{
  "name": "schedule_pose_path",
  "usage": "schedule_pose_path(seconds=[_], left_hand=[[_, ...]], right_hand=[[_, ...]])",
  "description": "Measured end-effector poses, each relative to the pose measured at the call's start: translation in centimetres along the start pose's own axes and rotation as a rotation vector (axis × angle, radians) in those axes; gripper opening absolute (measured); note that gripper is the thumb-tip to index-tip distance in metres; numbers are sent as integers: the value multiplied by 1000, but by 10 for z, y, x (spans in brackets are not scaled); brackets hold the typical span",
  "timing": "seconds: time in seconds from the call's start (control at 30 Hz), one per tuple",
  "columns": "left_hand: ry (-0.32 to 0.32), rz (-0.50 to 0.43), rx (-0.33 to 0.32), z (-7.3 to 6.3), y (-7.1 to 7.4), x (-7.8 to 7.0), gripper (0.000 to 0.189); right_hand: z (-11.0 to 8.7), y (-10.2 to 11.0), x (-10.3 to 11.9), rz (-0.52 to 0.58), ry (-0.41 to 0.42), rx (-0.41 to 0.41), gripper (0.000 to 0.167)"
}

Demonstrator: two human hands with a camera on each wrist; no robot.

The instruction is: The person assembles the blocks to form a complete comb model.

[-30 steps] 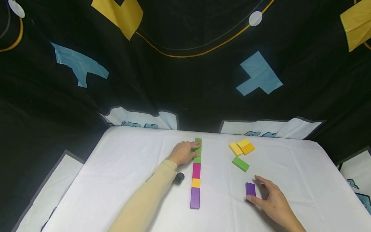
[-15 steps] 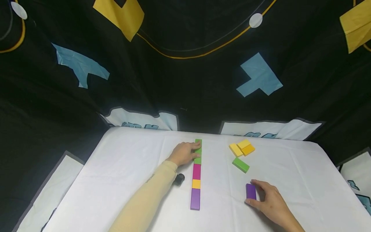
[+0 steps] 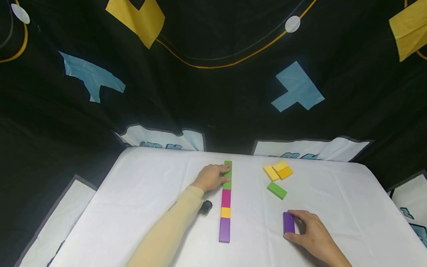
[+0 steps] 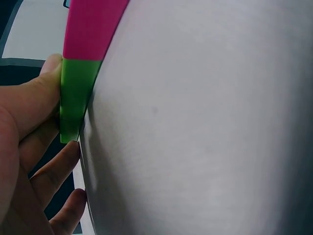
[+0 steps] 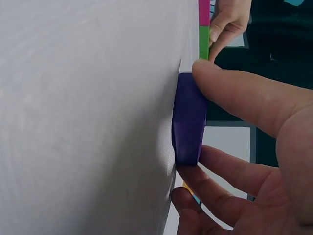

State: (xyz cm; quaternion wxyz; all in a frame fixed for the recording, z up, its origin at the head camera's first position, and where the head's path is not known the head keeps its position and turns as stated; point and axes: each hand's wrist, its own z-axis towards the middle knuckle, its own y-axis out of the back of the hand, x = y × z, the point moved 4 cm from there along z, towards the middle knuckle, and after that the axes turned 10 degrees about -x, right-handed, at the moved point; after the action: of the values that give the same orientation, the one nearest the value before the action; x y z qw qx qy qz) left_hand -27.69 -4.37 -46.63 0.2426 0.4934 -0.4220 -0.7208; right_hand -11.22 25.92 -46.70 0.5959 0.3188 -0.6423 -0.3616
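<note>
A straight row of blocks lies on the white table. From far to near come a green stretch (image 3: 228, 186), a magenta block (image 3: 226, 198), a short yellow block (image 3: 225, 212) and a light purple block (image 3: 224, 230). At the row's far end my left hand (image 3: 209, 176) rests its thumb and fingers on the green part. A dark purple block (image 3: 288, 223) lies apart to the right. My right hand (image 3: 313, 234) pinches it lengthwise, the thumb at its near end and fingertips at the far end, as the right wrist view shows too.
Several yellow blocks (image 3: 271, 172) cluster at the back right, with one loose green block (image 3: 277, 190) in front. A small black round object (image 3: 206, 206) shows beside the left forearm. Behind the table (image 3: 150, 163) hangs a black cloth (image 3: 207, 104) with coloured shapes.
My right hand's fingers have drawn in from beyond the dark purple block to its far end, and now hold it with the thumb. My left hand and the row have stayed put.
</note>
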Motion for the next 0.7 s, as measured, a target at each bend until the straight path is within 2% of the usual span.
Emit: schedule_pose_path(seconds=[0.33,0.7], left_hand=[[15,-2,2,-1,1,0,52],[27,10,16,0,-1,2,53]], right_hand=[[2,-2,3,-40,-2,-1,79],[-3,-1,8,-16,12,-24,77]])
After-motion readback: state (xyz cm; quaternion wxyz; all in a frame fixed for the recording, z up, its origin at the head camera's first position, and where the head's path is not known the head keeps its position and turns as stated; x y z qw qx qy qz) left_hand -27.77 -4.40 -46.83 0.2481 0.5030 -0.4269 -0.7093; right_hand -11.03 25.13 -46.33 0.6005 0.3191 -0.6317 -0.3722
